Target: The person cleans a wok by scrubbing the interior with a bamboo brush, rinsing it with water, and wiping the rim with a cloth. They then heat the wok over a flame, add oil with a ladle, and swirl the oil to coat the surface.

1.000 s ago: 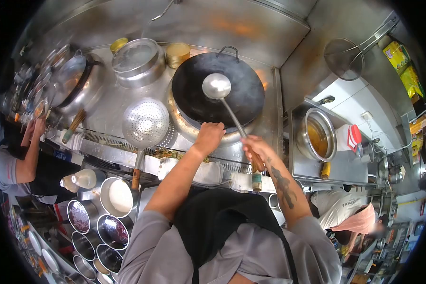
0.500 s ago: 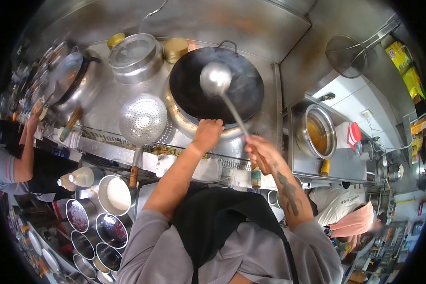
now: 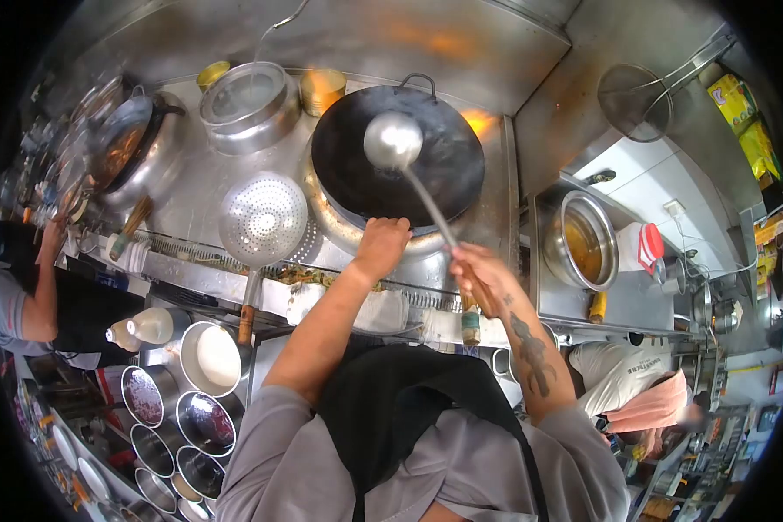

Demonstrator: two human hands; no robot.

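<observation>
A black wok [image 3: 344, 178] sits on the burner ahead of me, its far loop handle pointing to the back wall. My left hand [image 3: 384, 245] is closed at its near rim, where any handle under the fingers is hidden. My right hand [image 3: 483, 274] grips the wooden handle of a long ladle [image 3: 393, 139]. The ladle's round metal bowl is over the middle of the wok. Orange flame [image 3: 478, 120] shows beyond the wok's right rim. To the left lies a perforated skimmer [image 3: 263, 217], its wooden handle towards me.
A lidded metal pot [image 3: 248, 109] and tins stand behind on the stove. On the right counter is a steel bowl of brownish liquid [image 3: 583, 248]. Several seasoning pots [image 3: 210, 357] stand at lower left. A co-worker [image 3: 26, 304] tends another wok [image 3: 117, 165]; another person [image 3: 626, 383] is at right.
The ladle's bowl has shifted slightly left. Orange flame has appeared beyond the wok's right rim, with a brighter reflection on the back wall. My left hand stays in place.
</observation>
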